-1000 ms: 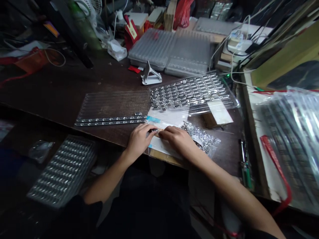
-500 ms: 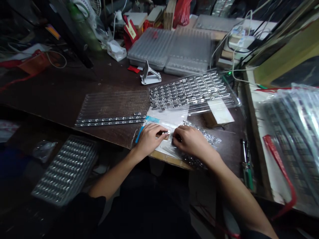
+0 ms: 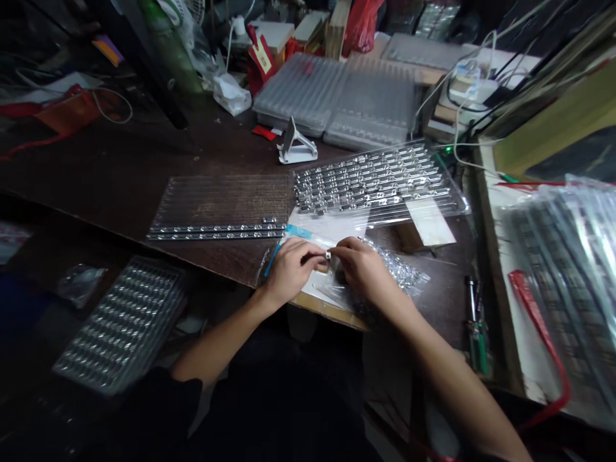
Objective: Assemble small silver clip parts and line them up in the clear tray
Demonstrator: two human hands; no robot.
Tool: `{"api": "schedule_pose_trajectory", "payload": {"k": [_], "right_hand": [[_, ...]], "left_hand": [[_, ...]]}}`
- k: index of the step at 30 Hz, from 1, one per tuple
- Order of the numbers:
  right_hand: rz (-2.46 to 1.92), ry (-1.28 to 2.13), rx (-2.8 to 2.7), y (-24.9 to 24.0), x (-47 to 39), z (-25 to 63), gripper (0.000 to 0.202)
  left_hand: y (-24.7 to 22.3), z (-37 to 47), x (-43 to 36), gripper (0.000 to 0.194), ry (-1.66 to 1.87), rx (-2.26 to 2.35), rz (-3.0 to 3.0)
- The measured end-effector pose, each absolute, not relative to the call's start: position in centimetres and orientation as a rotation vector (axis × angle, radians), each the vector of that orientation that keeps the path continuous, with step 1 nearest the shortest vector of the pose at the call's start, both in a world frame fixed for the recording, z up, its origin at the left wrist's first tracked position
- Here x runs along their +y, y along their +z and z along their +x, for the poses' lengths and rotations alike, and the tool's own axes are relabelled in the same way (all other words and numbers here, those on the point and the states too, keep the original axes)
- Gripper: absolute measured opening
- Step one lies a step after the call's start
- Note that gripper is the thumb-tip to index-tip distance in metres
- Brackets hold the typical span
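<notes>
My left hand (image 3: 292, 264) pinches a small metal connector (image 3: 328, 255) above the white sheet at the table's front edge. My right hand (image 3: 359, 264) has its thumb and fingertips pressed together at the connector's right end; anything between them is too small to make out. Beside and partly under my right hand lies a plastic bag of small shiny parts (image 3: 402, 268). A clear ribbed tray (image 3: 216, 199) to the left has rows of connectors along its front and one loose connector (image 3: 269, 220). Behind my hands, a tilted clear tray (image 3: 455, 202) carries many connectors.
A wooden block (image 3: 411, 237) props the tilted tray. Behind stand a white phone stand (image 3: 298, 151) and stacked clear trays (image 3: 296, 93). Green-handled screwdrivers (image 3: 481, 350) lie at the right. More filled trays (image 3: 120, 324) sit lower left, and wrapped ones (image 3: 568, 276) far right.
My right hand has moved up and left from the parts to the connector in my left hand. The whole view has shifted slightly.
</notes>
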State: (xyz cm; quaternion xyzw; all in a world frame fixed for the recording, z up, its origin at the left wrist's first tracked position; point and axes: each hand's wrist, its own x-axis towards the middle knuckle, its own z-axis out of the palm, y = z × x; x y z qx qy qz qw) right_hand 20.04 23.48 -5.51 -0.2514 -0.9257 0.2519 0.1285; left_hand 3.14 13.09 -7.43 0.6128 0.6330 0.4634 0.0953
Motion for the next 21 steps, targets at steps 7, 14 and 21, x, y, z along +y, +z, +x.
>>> {"api": "schedule_pose_trajectory", "payload": {"k": [7,14,21], "right_hand": [[-0.59,0.645,-2.808,-5.7,21.8,18.1,0.025],[-0.511,0.293,-2.97,-5.3,21.1,17.9,0.022],[-0.531,0.494,-2.912,-4.7,21.5,18.5,0.027]], "left_hand": [[-6.0,-3.7,14.5,0.006,1.473,2.093,1.753],[-6.1,-7.0,14.2,0.008,1.17,2.219,1.911],[-5.4,-6.4,14.6,0.009,0.939,2.311,1.971]]}}
